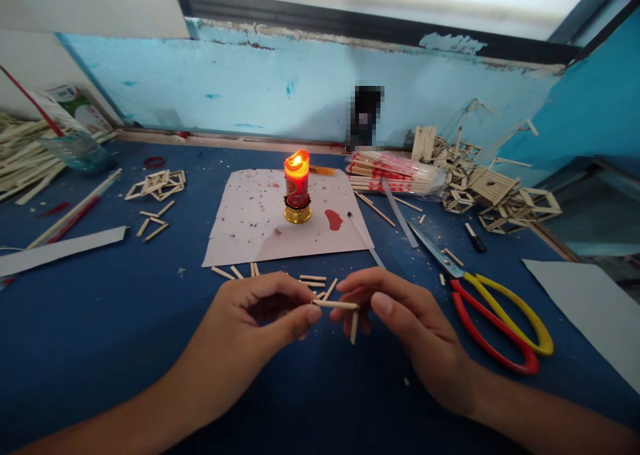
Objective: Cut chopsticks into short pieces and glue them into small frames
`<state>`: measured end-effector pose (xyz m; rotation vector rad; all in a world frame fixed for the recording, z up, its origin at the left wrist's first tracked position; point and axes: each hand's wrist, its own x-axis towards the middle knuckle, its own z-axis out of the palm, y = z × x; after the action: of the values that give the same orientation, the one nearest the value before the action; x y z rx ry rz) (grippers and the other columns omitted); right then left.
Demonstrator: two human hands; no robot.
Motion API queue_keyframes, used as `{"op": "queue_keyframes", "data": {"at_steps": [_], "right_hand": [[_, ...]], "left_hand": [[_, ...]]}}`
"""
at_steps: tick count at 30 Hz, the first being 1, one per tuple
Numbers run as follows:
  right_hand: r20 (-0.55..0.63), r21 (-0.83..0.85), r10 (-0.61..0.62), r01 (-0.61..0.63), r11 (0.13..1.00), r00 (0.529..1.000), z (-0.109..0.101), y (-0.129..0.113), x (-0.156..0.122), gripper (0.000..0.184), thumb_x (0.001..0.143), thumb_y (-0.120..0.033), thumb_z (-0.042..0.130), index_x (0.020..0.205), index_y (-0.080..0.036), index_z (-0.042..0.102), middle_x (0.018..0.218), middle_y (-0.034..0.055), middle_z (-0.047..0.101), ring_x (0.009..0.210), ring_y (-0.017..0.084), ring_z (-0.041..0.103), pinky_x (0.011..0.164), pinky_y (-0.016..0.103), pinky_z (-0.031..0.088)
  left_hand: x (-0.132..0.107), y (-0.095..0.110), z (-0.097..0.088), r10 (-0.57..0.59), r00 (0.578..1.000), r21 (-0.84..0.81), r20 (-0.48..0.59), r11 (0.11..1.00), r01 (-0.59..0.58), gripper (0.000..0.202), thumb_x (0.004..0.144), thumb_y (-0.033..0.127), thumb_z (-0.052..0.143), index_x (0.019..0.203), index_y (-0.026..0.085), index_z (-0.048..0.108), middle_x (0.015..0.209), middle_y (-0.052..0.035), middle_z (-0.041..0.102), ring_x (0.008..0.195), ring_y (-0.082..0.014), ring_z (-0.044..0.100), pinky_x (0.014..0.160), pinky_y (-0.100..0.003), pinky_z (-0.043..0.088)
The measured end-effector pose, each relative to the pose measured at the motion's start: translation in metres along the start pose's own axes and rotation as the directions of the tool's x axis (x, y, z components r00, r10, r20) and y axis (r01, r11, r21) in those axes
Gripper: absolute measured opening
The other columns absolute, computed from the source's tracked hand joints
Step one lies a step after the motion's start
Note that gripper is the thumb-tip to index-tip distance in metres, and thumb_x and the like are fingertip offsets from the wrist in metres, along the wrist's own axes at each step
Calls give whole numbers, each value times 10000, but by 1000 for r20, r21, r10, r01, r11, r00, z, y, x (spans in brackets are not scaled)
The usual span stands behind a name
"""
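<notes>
My left hand (273, 308) pinches one end of a short wooden stick (336, 304) between thumb and fingertips. A second short stick (355, 327) hangs down from its right end, the two meeting at an angle. My right hand (405, 322) is at that right end, thumb and fingers apart, with nothing gripped between them. Beyond my hands, several loose cut sticks (313, 284) lie on the blue table (125, 348). A lit red candle (297, 183) in a gold holder (297, 214) stands upright on a stained white sheet (245, 235).
Scissors (445, 255) with red and yellow handles lie right of my right hand. Stick frames (500, 188) and a packet of sticks (395, 174) sit at the back right. At left are small stick frames (159, 184), a paper strip (65, 250) and a plastic cup (83, 152).
</notes>
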<state>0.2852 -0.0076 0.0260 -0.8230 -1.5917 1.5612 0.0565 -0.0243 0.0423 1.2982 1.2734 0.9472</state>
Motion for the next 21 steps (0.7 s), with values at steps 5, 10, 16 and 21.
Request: {"op": "queue_keyframes", "data": {"at_steps": [5,10,16,21], "right_hand": [[22,-330,-266,258,908,964,-4,10,6,312,972,-73,606,1219,-245,690,1029,26,773,902,140,738,801,239,590],[197,-507,-571,581,636,797,-8,8,10,250,921,0,664,1129,-119,732,977,101,788,867,157,748,780,247,594],[86,-446,-472,457,769,878,-9,6,6,238,897,-42,730,1065,-208,760,915,30,816,804,144,779,753,217,609],[-36,-299,-254,232,926,967,-5,4,1,181,872,-114,796,988,-254,781,838,-31,815,724,108,773,686,153,585]], "left_hand": [[5,-1,-1,-226,966,-279,129,926,254,193,779,327,861,717,179,754,568,29,678,482,-87,620,535,-178,547],[4,1,0,-419,881,-363,220,803,473,234,718,282,907,729,157,709,603,40,690,439,-82,630,485,-168,550],[3,0,-1,-312,885,-291,346,861,417,470,883,613,701,747,163,681,639,-18,720,487,-124,670,509,-208,547],[-2,4,-10,58,980,201,190,975,-96,452,1068,408,418,816,196,727,695,3,697,639,-105,654,630,-196,497]]}}
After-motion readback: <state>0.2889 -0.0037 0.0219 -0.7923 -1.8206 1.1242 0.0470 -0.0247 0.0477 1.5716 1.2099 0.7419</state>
